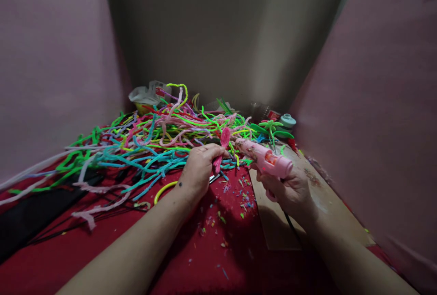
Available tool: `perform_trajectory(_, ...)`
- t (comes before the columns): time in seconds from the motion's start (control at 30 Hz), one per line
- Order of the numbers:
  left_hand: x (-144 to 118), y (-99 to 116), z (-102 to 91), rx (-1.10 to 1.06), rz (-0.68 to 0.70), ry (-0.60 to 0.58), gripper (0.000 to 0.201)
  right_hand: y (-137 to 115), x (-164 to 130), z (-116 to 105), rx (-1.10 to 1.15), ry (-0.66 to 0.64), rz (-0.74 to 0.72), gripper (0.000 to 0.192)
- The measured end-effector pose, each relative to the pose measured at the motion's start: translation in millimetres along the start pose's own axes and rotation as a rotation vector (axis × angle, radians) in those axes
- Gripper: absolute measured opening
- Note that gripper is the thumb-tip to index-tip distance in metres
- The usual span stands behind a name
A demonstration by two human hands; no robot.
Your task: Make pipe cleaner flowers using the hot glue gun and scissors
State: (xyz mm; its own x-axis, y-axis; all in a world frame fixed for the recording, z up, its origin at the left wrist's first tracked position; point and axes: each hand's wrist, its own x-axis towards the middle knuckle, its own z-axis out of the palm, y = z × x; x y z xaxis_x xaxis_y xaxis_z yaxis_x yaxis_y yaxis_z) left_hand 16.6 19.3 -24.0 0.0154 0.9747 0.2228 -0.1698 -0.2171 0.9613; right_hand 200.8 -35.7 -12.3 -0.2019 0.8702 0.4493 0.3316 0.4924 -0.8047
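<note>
My left hand (200, 167) pinches a small pink petal-shaped piece of pipe cleaner (223, 142) and holds it upright above the red cloth (211, 249). My right hand (290, 190) grips a pink glue gun (264, 158) by the handle. Its nozzle points left toward the pink piece and sits just beside it. A dark cord (292, 226) runs from the gun back along my right forearm.
A big tangle of coloured pipe cleaners (150, 142) fills the far left of the cloth. Small clippings (235, 199) litter the middle. A cardboard sheet (307, 213) lies at right, with a green pipe-cleaner shape (271, 129) and a pale teal spool (287, 120) behind. Pink walls close both sides.
</note>
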Motion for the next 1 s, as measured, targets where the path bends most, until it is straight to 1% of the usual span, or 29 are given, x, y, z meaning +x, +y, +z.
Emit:
perform_trajectory(0.13, -1, 3, 1.2, 0.018, -0.015, 0.000, 0.016, -3, 1, 0, 0.062, -0.006, 0.004, 0.045)
perform_trajectory(0.3, -3, 9, 1.9, 0.092, -0.012, 0.000, 0.017, 8, -3, -1, 0.072, 0.020, 0.054, 0.050)
perform_trajectory(0.47, -4, 12, 2.1, 0.115, -0.006, -0.008, 0.019, 13, -4, -1, 0.081, 0.033, 0.043, 0.047)
perform_trajectory(0.57, -5, 13, 2.2, 0.099, -0.001, -0.006, 0.018, 11, -3, -1, 0.083, 0.022, 0.053, 0.047)
perform_trajectory(0.7, -4, 12, 2.0, 0.110, 0.011, -0.015, 0.018, 2, -1, -1, 0.086, 0.004, 0.021, 0.045)
perform_trajectory(0.8, -2, 8, 1.5, 0.053, 0.003, -0.013, 0.016, -2, 0, 0, 0.054, -0.001, 0.006, 0.043)
perform_trajectory(0.9, -1, 5, 0.9, 0.029, 0.005, -0.017, 0.015, -1, -1, -1, 0.026, 0.008, 0.007, 0.043)
perform_trajectory(1.0, -2, 6, 1.0, 0.025, -0.014, -0.017, 0.016, 2, -1, -1, 0.047, 0.015, 0.008, 0.041)
